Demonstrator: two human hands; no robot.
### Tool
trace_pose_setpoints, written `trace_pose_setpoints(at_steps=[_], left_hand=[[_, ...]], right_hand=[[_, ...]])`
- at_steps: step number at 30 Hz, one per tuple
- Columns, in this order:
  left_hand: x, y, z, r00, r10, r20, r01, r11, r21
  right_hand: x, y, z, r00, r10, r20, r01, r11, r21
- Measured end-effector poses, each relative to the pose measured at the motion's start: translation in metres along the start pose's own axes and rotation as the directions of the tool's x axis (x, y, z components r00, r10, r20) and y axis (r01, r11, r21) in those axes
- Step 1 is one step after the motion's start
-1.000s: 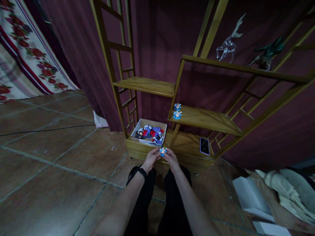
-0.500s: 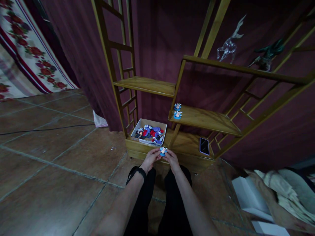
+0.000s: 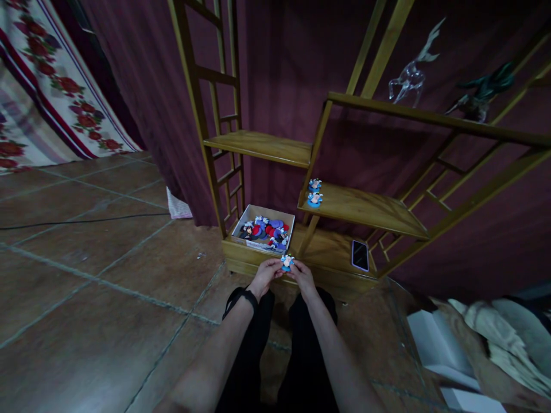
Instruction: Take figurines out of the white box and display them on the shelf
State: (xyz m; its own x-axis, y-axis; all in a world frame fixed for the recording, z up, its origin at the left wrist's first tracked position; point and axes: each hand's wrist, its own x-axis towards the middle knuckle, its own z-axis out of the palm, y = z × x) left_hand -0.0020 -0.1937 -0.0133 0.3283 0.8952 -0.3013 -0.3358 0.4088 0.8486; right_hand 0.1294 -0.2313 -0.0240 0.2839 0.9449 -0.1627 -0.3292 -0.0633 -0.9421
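The wooden shelf (image 3: pixel 329 246) bears a box (image 3: pixel 255 245) of figurines (image 3: pixel 248 231)

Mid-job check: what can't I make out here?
Head view, all items:
Underside of the blue-based figurine: hidden by its own base, the left hand and right hand.
Its painted details: too small.
Lower pieces in the box: covered by pieces on top.
Green ornament's details: lost in shadow.
Lowest white carton: cut off by the bottom edge.

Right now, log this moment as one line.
left hand: holding blue-based figurine | right hand: same figurine | open box: lowest shelf | two similar figurines: higher shelf
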Motion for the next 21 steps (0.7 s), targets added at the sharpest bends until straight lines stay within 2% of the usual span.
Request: trace_pose_setpoints(at_steps=[21], left_hand=[[0.0025,-0.0026,-0.0018,0.998,0.052,0.028,-0.053,0.998,0.033]], right_hand=[[-0.0024,0.0017,-0.0027,0.999,0.016,0.047,-0.018,0.999,0.049]])
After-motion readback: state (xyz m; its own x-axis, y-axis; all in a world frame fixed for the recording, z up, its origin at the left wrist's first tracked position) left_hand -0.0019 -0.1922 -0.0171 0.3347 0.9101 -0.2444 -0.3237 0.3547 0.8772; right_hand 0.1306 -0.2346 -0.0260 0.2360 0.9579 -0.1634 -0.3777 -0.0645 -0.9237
